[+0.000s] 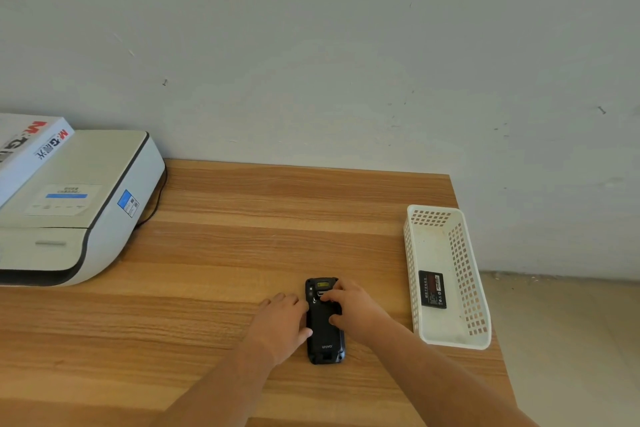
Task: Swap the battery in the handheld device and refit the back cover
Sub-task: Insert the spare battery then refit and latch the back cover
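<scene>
The black device point(324, 321) lies face down on the table point(221, 253), and looks hard and smooth. The left hand point(282, 321) presses flat against its side, fingers loose. The right hand point(353, 310) pinches its top and side edges, a good place to hold.

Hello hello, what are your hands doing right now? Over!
Left hand steadying handheld device, face down on table. Right hand fingers on its back. Battery in white basket. Nothing in the way.

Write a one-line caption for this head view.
Both hands, left and right, press on the face-down handheld device; a battery lies in the white basket.
</scene>
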The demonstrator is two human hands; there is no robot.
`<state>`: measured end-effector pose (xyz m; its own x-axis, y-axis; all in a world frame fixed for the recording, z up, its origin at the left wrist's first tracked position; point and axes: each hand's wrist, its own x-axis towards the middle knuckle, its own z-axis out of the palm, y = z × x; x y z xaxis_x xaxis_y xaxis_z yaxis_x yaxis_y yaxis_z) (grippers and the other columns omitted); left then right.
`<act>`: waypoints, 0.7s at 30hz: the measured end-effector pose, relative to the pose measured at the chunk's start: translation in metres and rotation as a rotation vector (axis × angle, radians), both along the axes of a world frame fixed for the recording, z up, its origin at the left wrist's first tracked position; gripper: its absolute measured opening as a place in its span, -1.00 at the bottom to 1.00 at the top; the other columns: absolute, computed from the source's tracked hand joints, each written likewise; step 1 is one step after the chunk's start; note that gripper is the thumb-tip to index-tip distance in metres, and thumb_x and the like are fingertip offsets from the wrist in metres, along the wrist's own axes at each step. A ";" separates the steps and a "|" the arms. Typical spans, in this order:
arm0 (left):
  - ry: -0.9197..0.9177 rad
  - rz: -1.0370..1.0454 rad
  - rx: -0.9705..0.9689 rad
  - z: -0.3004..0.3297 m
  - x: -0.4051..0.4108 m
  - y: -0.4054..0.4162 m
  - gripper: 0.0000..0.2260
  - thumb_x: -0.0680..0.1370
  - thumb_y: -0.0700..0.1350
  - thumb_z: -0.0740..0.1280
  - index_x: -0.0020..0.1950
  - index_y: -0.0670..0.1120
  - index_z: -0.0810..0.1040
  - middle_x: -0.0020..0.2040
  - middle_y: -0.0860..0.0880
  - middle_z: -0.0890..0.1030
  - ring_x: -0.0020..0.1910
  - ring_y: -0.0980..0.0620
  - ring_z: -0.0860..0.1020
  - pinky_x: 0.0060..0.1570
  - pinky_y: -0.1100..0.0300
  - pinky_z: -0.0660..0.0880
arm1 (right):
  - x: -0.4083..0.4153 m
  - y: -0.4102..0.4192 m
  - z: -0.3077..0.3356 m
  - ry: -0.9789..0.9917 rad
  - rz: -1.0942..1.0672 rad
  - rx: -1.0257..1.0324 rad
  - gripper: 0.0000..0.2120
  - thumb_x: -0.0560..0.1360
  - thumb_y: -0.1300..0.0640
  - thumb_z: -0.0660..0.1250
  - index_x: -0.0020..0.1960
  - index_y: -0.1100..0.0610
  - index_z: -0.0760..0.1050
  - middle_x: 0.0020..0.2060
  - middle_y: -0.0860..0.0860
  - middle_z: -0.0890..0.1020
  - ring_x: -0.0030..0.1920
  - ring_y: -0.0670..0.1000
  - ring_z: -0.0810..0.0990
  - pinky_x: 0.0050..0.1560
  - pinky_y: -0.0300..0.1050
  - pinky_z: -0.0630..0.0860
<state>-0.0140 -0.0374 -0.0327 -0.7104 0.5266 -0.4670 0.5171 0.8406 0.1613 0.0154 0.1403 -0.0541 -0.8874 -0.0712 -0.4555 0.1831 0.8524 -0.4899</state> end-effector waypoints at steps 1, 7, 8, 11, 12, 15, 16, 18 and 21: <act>0.007 -0.014 0.010 -0.001 0.000 -0.001 -0.62 0.59 0.13 0.24 0.37 0.03 0.37 0.30 0.03 0.45 0.31 0.00 0.37 0.34 0.04 0.30 | 0.002 0.000 0.000 0.014 0.001 0.002 -0.53 0.52 0.11 0.37 0.40 -0.05 0.40 0.29 -0.08 0.35 0.26 -0.01 0.38 0.28 -0.09 0.44; 0.050 -0.099 -0.006 -0.004 0.003 -0.001 -0.49 0.58 0.18 0.23 0.50 0.07 0.26 0.40 0.02 0.35 0.39 -0.02 0.27 0.39 0.00 0.24 | 0.019 0.009 0.003 0.071 0.033 0.050 -0.53 0.53 -0.07 0.32 0.41 -0.04 0.37 0.28 -0.10 0.35 0.29 -0.03 0.35 0.25 -0.07 0.45; 0.049 -0.101 -0.015 -0.004 0.004 0.000 -0.47 0.58 0.19 0.22 0.51 0.07 0.24 0.41 0.01 0.34 0.40 -0.02 0.26 0.40 -0.01 0.23 | 0.022 0.010 0.004 0.069 0.048 0.065 -0.51 0.53 -0.10 0.31 0.43 -0.04 0.35 0.29 -0.10 0.34 0.30 -0.04 0.34 0.26 -0.07 0.45; 0.038 -0.083 -0.016 -0.005 0.005 0.003 -0.45 0.58 0.19 0.23 0.52 0.06 0.23 0.42 0.03 0.35 0.41 -0.02 0.26 0.41 -0.02 0.20 | 0.030 0.011 0.004 0.085 0.090 0.091 -0.43 0.52 -0.13 0.29 0.48 -0.03 0.27 0.34 -0.09 0.31 0.34 -0.04 0.29 0.27 -0.06 0.45; 0.041 -0.081 -0.015 -0.005 0.005 0.004 -0.45 0.58 0.18 0.25 0.52 0.06 0.24 0.41 0.03 0.36 0.41 -0.01 0.26 0.41 -0.01 0.20 | 0.032 0.011 0.004 0.089 0.101 0.099 -0.41 0.52 -0.13 0.29 0.50 -0.03 0.25 0.36 -0.09 0.30 0.36 -0.04 0.27 0.28 -0.06 0.44; 0.046 -0.080 -0.024 -0.006 0.003 0.005 -0.47 0.57 0.15 0.27 0.51 0.06 0.27 0.40 0.03 0.38 0.40 -0.02 0.27 0.41 -0.02 0.20 | 0.034 0.009 0.001 0.093 0.125 0.143 -0.38 0.52 -0.14 0.28 0.52 -0.03 0.20 0.40 -0.08 0.27 0.40 -0.03 0.22 0.32 -0.04 0.41; 0.040 -0.077 -0.030 -0.007 0.003 0.005 -0.47 0.57 0.15 0.28 0.51 0.06 0.27 0.41 0.02 0.37 0.40 -0.02 0.26 0.41 -0.02 0.19 | 0.034 0.008 0.000 0.093 0.136 0.162 -0.37 0.52 -0.15 0.27 0.52 -0.04 0.19 0.41 -0.07 0.26 0.41 -0.03 0.20 0.32 -0.03 0.41; 0.026 -0.069 -0.036 -0.009 0.002 0.005 -0.47 0.57 0.15 0.28 0.51 0.07 0.26 0.41 0.02 0.36 0.41 -0.03 0.25 0.42 -0.03 0.18 | 0.033 0.009 -0.001 0.088 0.150 0.186 -0.37 0.52 -0.18 0.25 0.52 -0.05 0.19 0.42 -0.06 0.26 0.42 -0.02 0.19 0.33 -0.01 0.39; 0.003 -0.055 -0.034 -0.010 0.002 0.005 -0.46 0.57 0.15 0.28 0.52 0.08 0.26 0.42 0.02 0.36 0.43 -0.02 0.23 0.43 -0.03 0.15 | 0.032 0.011 -0.001 0.071 0.163 0.214 -0.38 0.52 -0.20 0.23 0.52 -0.08 0.18 0.41 -0.06 0.27 0.41 0.00 0.20 0.37 0.04 0.33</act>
